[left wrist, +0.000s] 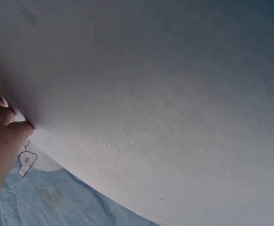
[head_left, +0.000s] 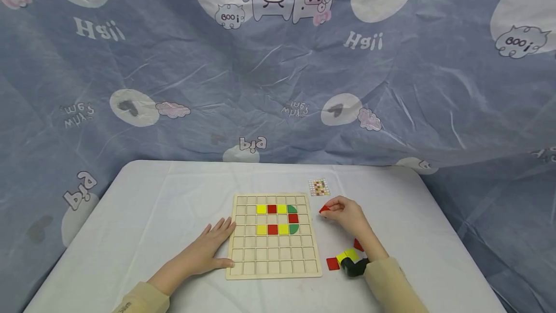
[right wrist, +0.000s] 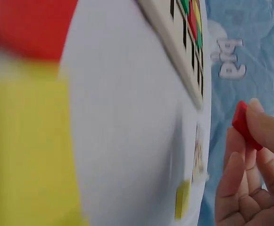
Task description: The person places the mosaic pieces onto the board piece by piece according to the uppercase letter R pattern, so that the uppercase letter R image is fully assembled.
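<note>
A blurred yellow tile (right wrist: 30, 150) lies closest in the right wrist view, while the right hand (head_left: 346, 214) pinches a red piece (head_left: 324, 208) just beyond the right edge of the grid board (head_left: 274, 254), whose left edge the left hand (head_left: 212, 248) touches with extended fingers.

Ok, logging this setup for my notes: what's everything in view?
Backdrop: one, printed blue, behind table
Table: one, white, below centre
Board: one, pale, on table
Yellow squares: four, yellow, on board
Red squares: three, red, on board
Green rounded pieces: two, green, on board
Pattern card: one, multicoloured, by board's far right corner
Loose red pieces: at least two, red, right of board
Loose yellow pieces: at least two, yellow, right of board
Held piece: one, red, right of board
Dark object: one, black, by loose pieces
Sleeves: two, beige, bottom
Left grip: one, bare, at board's left edge
Right grip: one, bare, pinching held piece
</note>
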The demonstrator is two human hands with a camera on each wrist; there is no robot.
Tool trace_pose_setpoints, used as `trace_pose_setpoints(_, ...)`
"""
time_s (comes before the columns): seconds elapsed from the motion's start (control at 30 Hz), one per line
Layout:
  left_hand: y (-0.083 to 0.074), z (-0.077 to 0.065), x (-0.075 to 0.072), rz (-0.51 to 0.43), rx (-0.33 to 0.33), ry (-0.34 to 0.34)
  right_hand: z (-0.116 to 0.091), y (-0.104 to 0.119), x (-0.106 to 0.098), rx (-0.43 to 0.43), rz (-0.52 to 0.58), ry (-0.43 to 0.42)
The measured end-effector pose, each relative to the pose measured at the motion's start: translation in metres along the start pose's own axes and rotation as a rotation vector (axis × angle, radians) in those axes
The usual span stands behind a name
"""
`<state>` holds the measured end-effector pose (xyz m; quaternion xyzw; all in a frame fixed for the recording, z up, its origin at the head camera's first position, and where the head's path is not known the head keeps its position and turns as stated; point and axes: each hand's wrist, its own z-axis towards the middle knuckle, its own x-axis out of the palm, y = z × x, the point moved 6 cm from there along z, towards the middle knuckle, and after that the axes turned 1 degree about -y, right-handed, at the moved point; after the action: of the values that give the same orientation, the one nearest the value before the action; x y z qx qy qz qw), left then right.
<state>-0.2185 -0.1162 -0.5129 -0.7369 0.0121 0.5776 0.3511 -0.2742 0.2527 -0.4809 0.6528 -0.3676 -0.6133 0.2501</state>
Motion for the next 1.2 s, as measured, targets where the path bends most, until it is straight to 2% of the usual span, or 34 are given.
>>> trace_pose_setpoints(0.27,0.001,0.001,0.001,-0.003,-0.003,0.001,-0.002,0.034,0.055,-0.066,0.128,0.032)
trace_pose_setpoints(0.47,0.001,0.001,0.001,-0.001,-0.002,0.001,-0.003,0.056,0.096,-0.134,0.115,0.112)
trace_pose_setpoints(0.6,0.0,0.001,0.002,-0.003,-0.002,0.004,-0.004,0.07,0.115,-0.175,0.083,0.16)
trace_pose_setpoints(0.93,0.002,0.001,0.002,0.0,-0.005,0.008,-0.005,0.093,0.136,-0.236,-0.032,0.222)
trace_pose_setpoints(1.2,0.003,0.002,0.003,0.005,-0.005,0.011,-0.007,0.1,0.137,-0.275,-0.106,0.221)
